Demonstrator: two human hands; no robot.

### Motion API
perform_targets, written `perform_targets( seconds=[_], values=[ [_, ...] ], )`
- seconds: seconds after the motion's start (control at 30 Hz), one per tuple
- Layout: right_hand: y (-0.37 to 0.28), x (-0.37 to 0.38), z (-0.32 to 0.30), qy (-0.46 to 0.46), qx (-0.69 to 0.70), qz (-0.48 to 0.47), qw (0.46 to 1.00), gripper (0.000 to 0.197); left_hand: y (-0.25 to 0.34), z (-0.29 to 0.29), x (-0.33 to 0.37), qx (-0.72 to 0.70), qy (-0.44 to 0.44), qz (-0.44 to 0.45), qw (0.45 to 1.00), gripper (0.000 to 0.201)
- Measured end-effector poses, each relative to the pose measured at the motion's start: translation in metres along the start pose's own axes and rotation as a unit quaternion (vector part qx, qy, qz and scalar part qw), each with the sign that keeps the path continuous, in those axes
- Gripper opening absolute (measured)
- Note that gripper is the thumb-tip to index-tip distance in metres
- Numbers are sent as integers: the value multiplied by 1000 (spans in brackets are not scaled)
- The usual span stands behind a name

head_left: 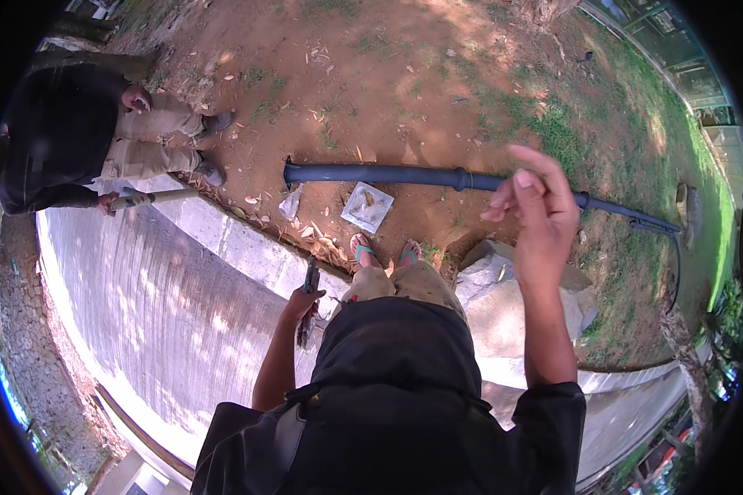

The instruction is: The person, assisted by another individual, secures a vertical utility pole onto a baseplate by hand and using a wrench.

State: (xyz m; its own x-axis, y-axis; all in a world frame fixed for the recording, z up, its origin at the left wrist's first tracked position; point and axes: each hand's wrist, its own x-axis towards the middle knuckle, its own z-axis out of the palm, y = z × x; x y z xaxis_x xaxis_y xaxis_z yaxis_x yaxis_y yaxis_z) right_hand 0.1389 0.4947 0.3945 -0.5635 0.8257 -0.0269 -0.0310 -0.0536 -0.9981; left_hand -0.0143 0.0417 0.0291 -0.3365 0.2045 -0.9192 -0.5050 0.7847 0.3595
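Note:
My left hand (303, 304) is closed round a long, dark, worn tool (310, 277) beside my left leg; its exact kind is hard to make out. My right hand (541, 202) is raised on the right with its fingers loosely bent and apart, and nothing shows in it. Beyond that hand, a long dark pole (388, 174) with a collar and a flanged left end lies across the ground. A pale square block (367, 208) sits on the soil between the pole and my sandalled feet.
A person in dark clothes (62, 132) stands at the left, holding a pale tube-like thing (153, 198). A large rock (491, 285) lies right of my feet. A concrete kerb (239, 239) edges a ribbed paved surface (157, 305). A tree trunk (687, 363) rises at the far right.

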Motion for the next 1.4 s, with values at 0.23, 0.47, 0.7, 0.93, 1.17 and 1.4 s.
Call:
perform_targets(
  seconds=[0.23, 0.47, 0.7, 0.93, 1.17, 1.4],
  values=[
    [334, -163, 68, -233, 29, 527, 817, 61, 127, 70, -23, -17, -119, 50, 991, 44],
    [444, -221, 78, -139, 95, 584, 794, 60, 70, 157, 87, -149, -75, 3, 986, 47],
    [692, -209, 42, -168, -246, 326, 897, 35, -25, 167, 275, -85, 74, -66, 991, 41],
    [851, -103, -9, -351, -255, 483, 761, 39, -113, 46, 531, -133, 198, -45, 970, 30],
    [882, -65, -35, -403, -238, 473, 747, 19, -202, -52, 596, 102, 356, 188, 910, 37],
    [895, -73, -32, -375, -239, 451, 774, 33, -394, -16, 556, 137, 644, -89, 747, 71]
  ],
)
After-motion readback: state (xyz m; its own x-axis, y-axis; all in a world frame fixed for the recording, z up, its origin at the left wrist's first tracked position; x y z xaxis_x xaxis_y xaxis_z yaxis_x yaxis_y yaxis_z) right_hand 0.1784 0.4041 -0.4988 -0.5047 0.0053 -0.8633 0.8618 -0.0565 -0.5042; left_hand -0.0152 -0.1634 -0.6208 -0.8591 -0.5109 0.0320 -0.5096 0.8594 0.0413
